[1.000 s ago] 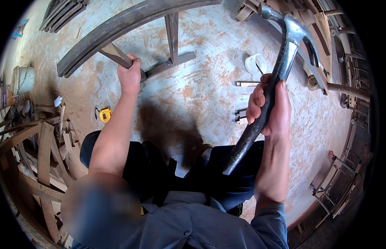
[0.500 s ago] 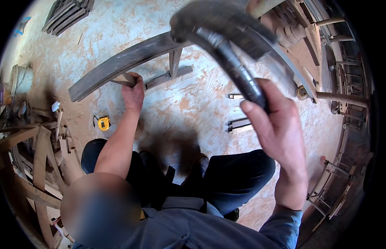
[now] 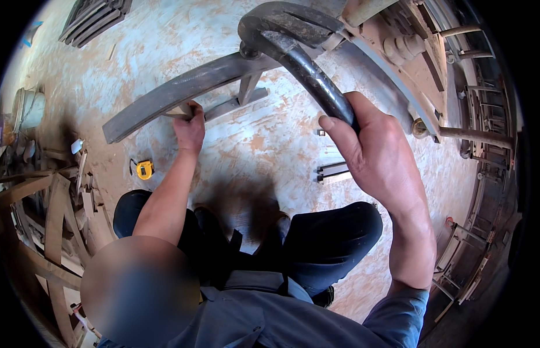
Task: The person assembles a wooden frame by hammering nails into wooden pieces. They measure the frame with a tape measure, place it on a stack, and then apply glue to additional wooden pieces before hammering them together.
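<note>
My right hand (image 3: 386,153) is closed round the dark handle of a claw hammer (image 3: 310,72). The hammer's face meets, or hangs just over, the top of a dark curved wooden beam (image 3: 171,90); I cannot tell which. Short crosspieces (image 3: 248,87) join the beam to a thinner rail (image 3: 238,104) below it. My left hand (image 3: 190,132) is closed on the left crosspiece (image 3: 178,110), under the beam. The hammer head covers part of the beam's right end.
A yellow tape measure (image 3: 145,170) lies on the floor near my left forearm. Dark slats (image 3: 96,20) are stacked at the far left. Wooden offcuts (image 3: 61,214) crowd the left side. A wooden furniture piece with round legs (image 3: 473,137) stands at right. Small pieces (image 3: 334,171) lie beside my right knee.
The hammer, blurred by motion earlier, now looks sharp, its handle end and my right hand slightly higher and further left. The beam's left end has shifted a little to the right.
</note>
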`<state>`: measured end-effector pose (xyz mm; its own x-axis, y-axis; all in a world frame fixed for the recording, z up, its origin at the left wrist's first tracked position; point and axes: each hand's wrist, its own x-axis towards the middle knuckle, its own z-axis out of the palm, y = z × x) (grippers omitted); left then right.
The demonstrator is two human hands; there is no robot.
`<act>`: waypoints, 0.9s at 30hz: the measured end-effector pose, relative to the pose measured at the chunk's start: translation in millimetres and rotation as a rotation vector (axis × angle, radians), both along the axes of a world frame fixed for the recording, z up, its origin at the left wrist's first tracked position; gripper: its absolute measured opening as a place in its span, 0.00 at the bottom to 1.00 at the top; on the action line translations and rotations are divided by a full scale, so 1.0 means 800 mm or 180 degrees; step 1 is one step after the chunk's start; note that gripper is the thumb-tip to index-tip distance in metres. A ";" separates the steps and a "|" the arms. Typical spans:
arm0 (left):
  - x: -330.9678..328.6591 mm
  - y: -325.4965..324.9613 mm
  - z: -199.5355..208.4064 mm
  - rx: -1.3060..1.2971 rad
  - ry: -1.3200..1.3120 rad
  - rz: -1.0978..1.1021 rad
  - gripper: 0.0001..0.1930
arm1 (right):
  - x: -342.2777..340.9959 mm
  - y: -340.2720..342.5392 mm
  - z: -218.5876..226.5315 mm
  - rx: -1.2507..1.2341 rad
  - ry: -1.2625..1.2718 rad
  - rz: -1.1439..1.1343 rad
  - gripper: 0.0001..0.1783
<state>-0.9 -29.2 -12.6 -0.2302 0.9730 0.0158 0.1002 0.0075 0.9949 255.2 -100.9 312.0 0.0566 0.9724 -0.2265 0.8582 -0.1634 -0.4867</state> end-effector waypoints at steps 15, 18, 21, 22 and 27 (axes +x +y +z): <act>0.009 0.025 0.013 -0.0089 -0.0249 0.0347 0.03 | 0.022 -0.024 -0.008 0.0171 0.0969 -0.0716 0.18; 0.008 0.027 0.005 -0.0112 -0.0495 0.0557 0.04 | 0.028 -0.025 -0.012 0.0116 0.0998 -0.0729 0.19; 0.007 0.030 0.003 -0.0040 -0.0693 0.0582 0.07 | 0.032 -0.027 -0.013 0.0089 0.0976 -0.0769 0.19; 0.007 0.030 0.003 -0.0064 -0.0716 0.0600 0.07 | 0.033 -0.028 -0.014 0.0103 0.1016 -0.0791 0.19; 0.002 0.033 -0.004 0.0058 -0.0646 0.0579 0.05 | 0.035 -0.027 -0.018 0.0130 0.1072 -0.0803 0.19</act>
<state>0.5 -2.5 -16.0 -0.4015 0.9153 -0.0313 -0.1027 -0.0110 0.9947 283.2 -122.7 297.3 0.2233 0.9461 -0.2347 0.5857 -0.3227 -0.7435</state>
